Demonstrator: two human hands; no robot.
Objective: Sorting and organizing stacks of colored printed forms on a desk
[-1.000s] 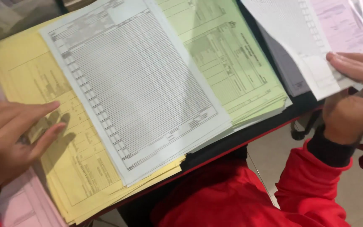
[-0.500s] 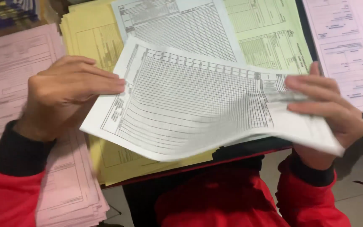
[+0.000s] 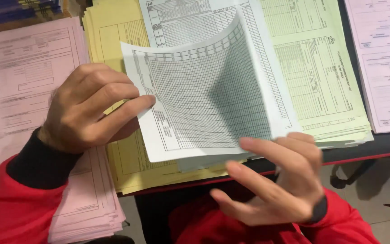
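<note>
**Thin white form bending between two hands**

At frame centre, the left hand (image 3: pixel 89 108) is pinching the left edge of one white gridded sheet (image 3: pixel 204 99), which is bowing upward. It looks light, limp and easily creased, so its edges seem the best hold. The right hand (image 3: pixel 278 180) is spread open beneath its lower edge. Four paper stacks are lying around: pink stack (image 3: pixel 23 81), yellow stack (image 3: pixel 113 36), green stack (image 3: pixel 317 68), another pink stack (image 3: pixel 384 58).

Curled white sheet (image 3: pixel 208 95) hides the white stack (image 3: pixel 195 18) beneath; pink stack (image 3: pixel 380 58) cropped; print perhaps too blurred.
</note>
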